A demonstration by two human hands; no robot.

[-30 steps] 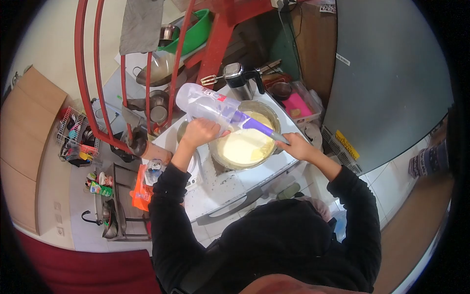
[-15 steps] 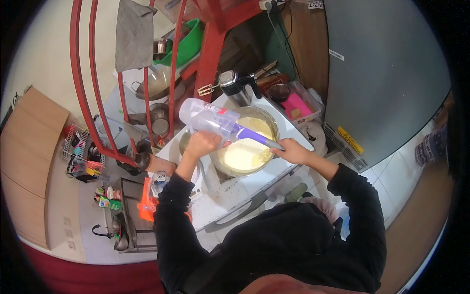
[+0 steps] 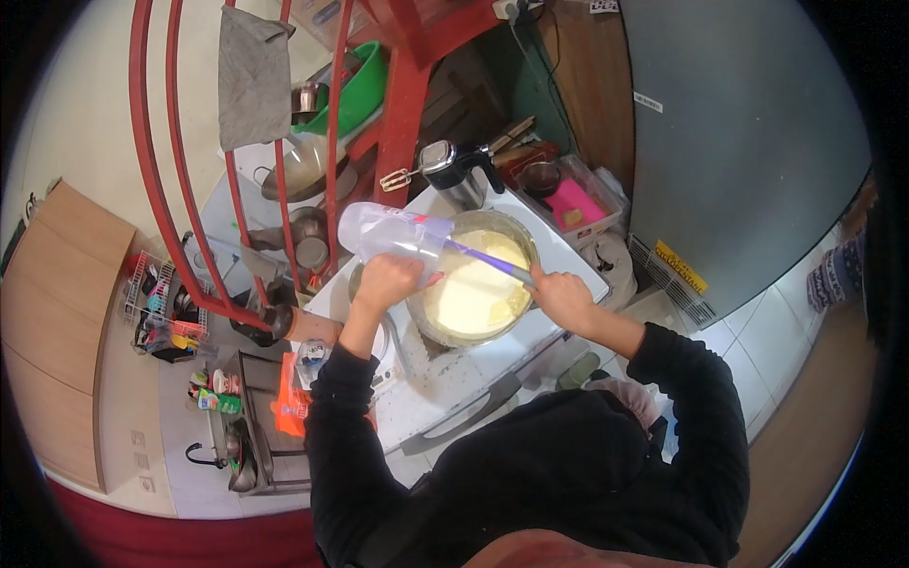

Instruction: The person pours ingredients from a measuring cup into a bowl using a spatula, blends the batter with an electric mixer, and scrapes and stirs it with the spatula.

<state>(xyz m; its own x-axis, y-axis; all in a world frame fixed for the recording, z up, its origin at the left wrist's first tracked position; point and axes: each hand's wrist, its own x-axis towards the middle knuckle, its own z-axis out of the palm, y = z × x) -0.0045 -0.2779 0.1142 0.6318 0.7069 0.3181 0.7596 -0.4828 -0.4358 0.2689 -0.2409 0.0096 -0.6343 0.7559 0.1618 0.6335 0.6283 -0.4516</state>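
My left hand point(image 3: 391, 280) is closed round a clear plastic container point(image 3: 393, 233), which is tilted with its mouth toward the bowl. My right hand point(image 3: 562, 298) grips the handle of a purple spatula point(image 3: 492, 261). The spatula's blade end reaches to the container's mouth; its exact edge is hard to make out. Below both lies a large metal bowl point(image 3: 532, 248) holding pale yellow batter point(image 3: 470, 293). It stands on a white surface point(image 3: 454, 374). A hand mixer point(image 3: 453, 173) with beaters stands just behind the bowl.
Red metal bars point(image 3: 163, 180) rise at the left. Behind the surface are a green basin point(image 3: 360, 90) and a wok point(image 3: 298, 172). A plastic box with a pink item point(image 3: 579, 204) sits at the right, near a grey fridge point(image 3: 743, 142). An orange bag point(image 3: 289, 402) lies left.
The spatula has turned so its blade shows narrower, and my right hand has shifted slightly. The container is still held over the bowl's left edge. The camera view has moved a little.
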